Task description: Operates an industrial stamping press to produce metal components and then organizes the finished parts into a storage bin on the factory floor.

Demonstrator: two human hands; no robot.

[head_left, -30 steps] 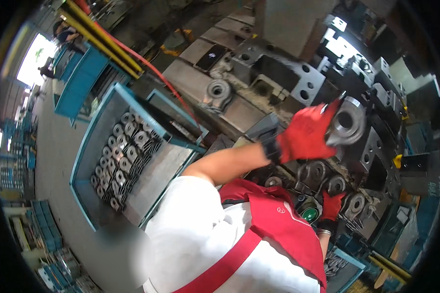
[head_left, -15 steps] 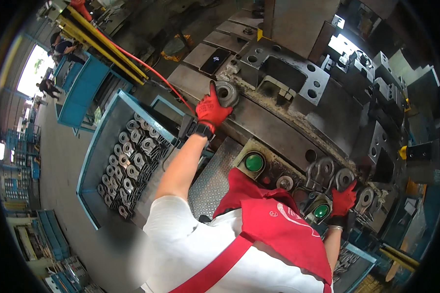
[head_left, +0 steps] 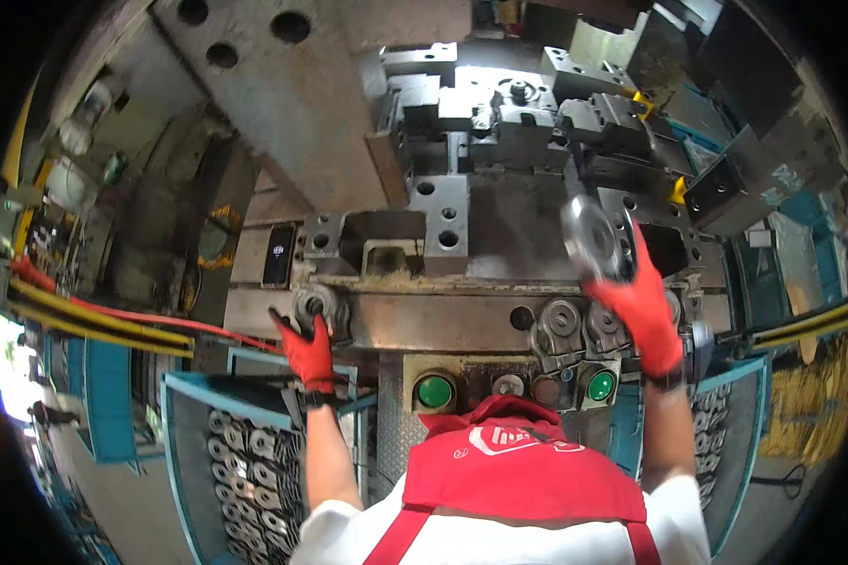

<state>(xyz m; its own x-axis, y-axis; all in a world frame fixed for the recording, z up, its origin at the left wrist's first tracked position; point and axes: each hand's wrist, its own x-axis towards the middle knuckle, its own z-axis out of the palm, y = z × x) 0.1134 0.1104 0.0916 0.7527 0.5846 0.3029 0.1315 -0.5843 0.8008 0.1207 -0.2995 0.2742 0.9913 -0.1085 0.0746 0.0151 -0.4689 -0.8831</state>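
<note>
My left hand (head_left: 307,350), in a red glove, reaches up to the front ledge of the steel press (head_left: 462,311). Its spread fingers touch the lower edge of a round metal part (head_left: 316,303) that sits on the ledge. My right hand (head_left: 643,315), also red-gloved, is raised over the right side of the press bed. It grips a round grey metal part (head_left: 591,235), blurred by motion. Below that hand, two similar round parts (head_left: 575,322) lie side by side on the ledge.
Two green push buttons (head_left: 433,392) (head_left: 600,385) sit on the panel under the ledge. A blue bin (head_left: 184,443) of several stacked metal parts stands at lower left, another blue bin (head_left: 735,443) at lower right. A dark phone (head_left: 278,254) lies on the press. Red and yellow hoses (head_left: 113,315) run at left.
My right hand has risen from beside the green button to above the press bed, now holding a round part. My left hand stays at the part on the ledge. The view has swung toward the press.
</note>
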